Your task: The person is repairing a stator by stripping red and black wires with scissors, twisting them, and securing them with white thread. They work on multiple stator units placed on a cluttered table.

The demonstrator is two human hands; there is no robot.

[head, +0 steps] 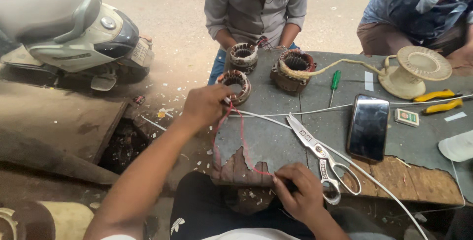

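My left hand (204, 106) is closed on the far end of a thin red wire (242, 141), next to a small round motor stator (235, 84) on the grey-topped table (266, 136). My right hand (298, 191) pinches the near end of the same wire at the table's worn front edge. The wire stretches in a loop between both hands. A white sleeve tube (276, 118) runs from my left hand across the table. Large scissors (320, 156) lie just right of my right hand.
A dark phone (368, 127), a green screwdriver (335, 82), yellow-handled pliers (438, 101), a small box (407, 117) and a cord spool (416, 70) lie on the table. Two more stators (244, 55) (294, 68) sit before another person (256, 8). A scooter (79, 33) stands left, with a floor hole (123, 144).
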